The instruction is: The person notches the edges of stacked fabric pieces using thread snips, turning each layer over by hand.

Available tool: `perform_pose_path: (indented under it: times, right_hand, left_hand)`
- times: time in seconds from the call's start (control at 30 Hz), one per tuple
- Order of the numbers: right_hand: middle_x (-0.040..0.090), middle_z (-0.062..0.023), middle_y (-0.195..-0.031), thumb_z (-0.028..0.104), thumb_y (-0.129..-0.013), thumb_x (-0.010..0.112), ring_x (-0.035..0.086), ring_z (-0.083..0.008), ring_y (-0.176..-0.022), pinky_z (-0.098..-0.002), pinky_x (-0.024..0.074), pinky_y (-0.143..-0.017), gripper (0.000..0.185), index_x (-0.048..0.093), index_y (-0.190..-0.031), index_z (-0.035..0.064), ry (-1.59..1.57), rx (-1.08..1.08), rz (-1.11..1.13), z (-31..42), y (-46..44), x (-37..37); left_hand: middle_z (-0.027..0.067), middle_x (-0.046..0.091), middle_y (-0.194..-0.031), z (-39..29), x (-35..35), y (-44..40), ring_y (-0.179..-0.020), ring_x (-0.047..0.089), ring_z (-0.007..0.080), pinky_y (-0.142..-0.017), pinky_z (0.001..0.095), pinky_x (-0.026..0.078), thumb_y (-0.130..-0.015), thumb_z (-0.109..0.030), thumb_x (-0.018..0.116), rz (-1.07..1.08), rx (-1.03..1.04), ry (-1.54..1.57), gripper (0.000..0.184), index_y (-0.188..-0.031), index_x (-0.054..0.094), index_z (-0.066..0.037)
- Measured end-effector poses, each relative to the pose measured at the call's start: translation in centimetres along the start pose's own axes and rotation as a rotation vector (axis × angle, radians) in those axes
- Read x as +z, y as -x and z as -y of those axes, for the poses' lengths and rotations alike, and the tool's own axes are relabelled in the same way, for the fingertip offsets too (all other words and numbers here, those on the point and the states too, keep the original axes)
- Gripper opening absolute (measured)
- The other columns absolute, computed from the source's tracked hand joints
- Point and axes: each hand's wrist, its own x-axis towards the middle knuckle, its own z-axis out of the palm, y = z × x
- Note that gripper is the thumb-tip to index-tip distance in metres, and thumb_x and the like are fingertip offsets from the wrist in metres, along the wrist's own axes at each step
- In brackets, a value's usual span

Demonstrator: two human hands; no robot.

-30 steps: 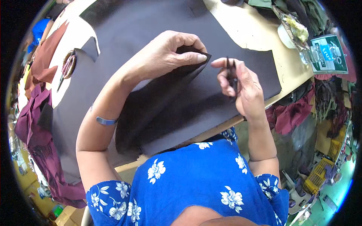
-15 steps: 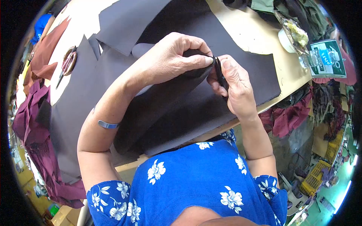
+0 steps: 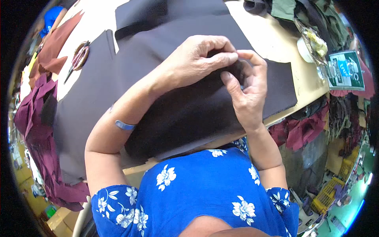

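Dark cloth (image 3: 181, 118) lies in broad layers over the table in front of me. My left hand (image 3: 201, 59) pinches the raised edge of this cloth between thumb and fingers. Right beside it, my right hand (image 3: 250, 87) has its fingers curled and its thumb apart, with the index fingertip at the left fingertips. Something dark shows within the right palm, too blurred to make out clearly. Scissors with wrapped handles (image 3: 80, 56) rest at the left, blades pointing down and toward me.
Maroon cloth (image 3: 39, 118) hangs over the left edge, near rust-coloured cloth (image 3: 59, 43). At the right are a white bowl (image 3: 304, 50), a plastic bottle (image 3: 335, 69) and a green-and-white box (image 3: 357, 71). A person in blue (image 3: 52, 17) is at the far left.
The dark cloth's upper layers have shifted and folded away from me. My right hand has come from apart to beside the left; the small dark tool in it no longer shows clearly.
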Motion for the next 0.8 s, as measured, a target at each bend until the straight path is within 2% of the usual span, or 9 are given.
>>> perform_pose_path:
  times: [0.1, 0.13, 0.23, 0.33, 0.43, 0.5, 0.53, 0.67, 0.8]
  right_hand:
    - [0.060, -0.0096, -0.093, -0.004, -0.075, 0.056, 0.060, -0.0163, -0.081, -0.0272, 0.0468, -0.073, 0.030, 0.053, -0.104, 0.0018, 0.401, -0.015, 0.113, 1.6, 0.3, -1.8]
    - [0.061, -0.0116, -0.092, -0.005, -0.074, 0.056, 0.062, -0.0198, -0.080, -0.0281, 0.0474, -0.073, 0.028, 0.056, -0.101, 0.0018, 0.495, -0.025, 0.154, 2.2, 0.5, -2.5]
    - [0.061, -0.0147, -0.089, -0.008, -0.068, 0.056, 0.062, -0.0257, -0.079, -0.0303, 0.0478, -0.073, 0.032, 0.057, -0.098, 0.0015, 0.711, 0.058, 0.260, 2.6, 1.5, -4.6]
    - [0.061, -0.0140, -0.086, -0.007, -0.065, 0.058, 0.062, -0.0307, -0.082, -0.0350, 0.0487, -0.071, 0.032, 0.054, -0.096, 0.0026, 0.846, 0.101, 0.323, 1.9, 1.9, -4.9]
    - [0.058, -0.0122, -0.094, 0.000, -0.065, 0.063, 0.060, -0.0325, -0.080, -0.0385, 0.0486, -0.067, 0.033, 0.052, -0.096, 0.0061, 1.102, 0.073, 0.377, 1.6, 1.7, -4.5]
    - [0.055, -0.0110, -0.100, 0.002, -0.065, 0.065, 0.061, -0.0313, -0.077, -0.0387, 0.0485, -0.065, 0.033, 0.053, -0.096, 0.0081, 1.301, 0.059, 0.351, 2.2, 1.1, -3.9]
    - [0.051, -0.0091, -0.106, 0.004, -0.064, 0.067, 0.060, -0.0294, -0.074, -0.0383, 0.0485, -0.062, 0.038, 0.055, -0.100, 0.0117, 1.384, -0.101, 0.253, 2.0, 0.8, -3.7]
    - [0.052, -0.0081, -0.107, 0.003, -0.063, 0.066, 0.060, -0.0266, -0.074, -0.0359, 0.0491, -0.061, 0.046, 0.055, -0.106, 0.0134, 1.194, -0.391, 0.176, 1.8, -0.5, -2.0]
    - [0.059, -0.0098, -0.087, 0.009, -0.073, 0.063, 0.062, -0.0227, -0.079, -0.0311, 0.0491, -0.069, 0.028, 0.058, -0.100, 0.0060, 0.591, -0.082, 0.419, 0.3, -2.4, 0.8]
  left_hand:
    - [0.0082, 0.054, -0.105, 1.5, -1.9, 1.0, -0.101, 0.051, 0.0223, -0.088, 0.0336, 0.040, -0.086, -0.021, 0.053, -0.277, 0.290, -0.966, 0.022, -0.103, 0.056, -0.007]
    - [0.0112, 0.051, -0.114, 2.7, -2.9, 1.9, -0.107, 0.048, 0.0308, -0.093, 0.0398, 0.037, -0.085, -0.022, 0.053, -0.338, 0.145, -1.075, 0.026, -0.107, 0.054, -0.009]
    - [0.0113, 0.050, -0.114, 5.3, -6.3, 4.4, -0.107, 0.049, 0.0278, -0.093, 0.0374, 0.039, -0.084, -0.029, 0.055, -0.415, -0.233, -1.288, 0.032, -0.108, 0.054, -0.009]
    - [0.0115, 0.053, -0.110, 5.4, -6.8, 5.3, -0.102, 0.053, 0.0277, -0.089, 0.0371, 0.042, -0.083, -0.030, 0.058, -0.471, -0.307, -1.296, 0.034, -0.107, 0.053, -0.007]
    - [0.0121, 0.057, -0.104, 5.2, -7.6, 5.0, -0.096, 0.056, 0.0276, -0.083, 0.0361, 0.046, -0.080, -0.023, 0.062, -0.383, -0.339, -1.016, 0.031, -0.105, 0.052, -0.005]
    - [0.0120, 0.058, -0.100, 5.5, -7.4, 4.7, -0.094, 0.058, 0.0275, -0.080, 0.0351, 0.047, -0.079, -0.017, 0.064, -0.419, -0.227, -0.919, 0.029, -0.103, 0.052, -0.005]
    - [0.0119, 0.059, -0.098, 5.7, -7.3, 4.6, -0.093, 0.058, 0.0274, -0.079, 0.0346, 0.047, -0.078, -0.014, 0.064, -0.432, -0.169, -0.870, 0.028, -0.102, 0.052, -0.004]
    - [0.0086, 0.061, -0.097, 5.6, -6.6, 4.5, -0.091, 0.058, 0.0229, -0.080, 0.0321, 0.045, -0.079, -0.009, 0.063, -0.402, -0.085, -0.872, 0.024, -0.101, 0.054, -0.005]
    - [0.0058, 0.061, -0.102, 4.8, -6.1, 4.8, -0.095, 0.056, 0.0156, -0.085, 0.0290, 0.042, -0.080, -0.014, 0.062, -0.360, -0.099, -0.507, 0.027, -0.106, 0.058, -0.005]
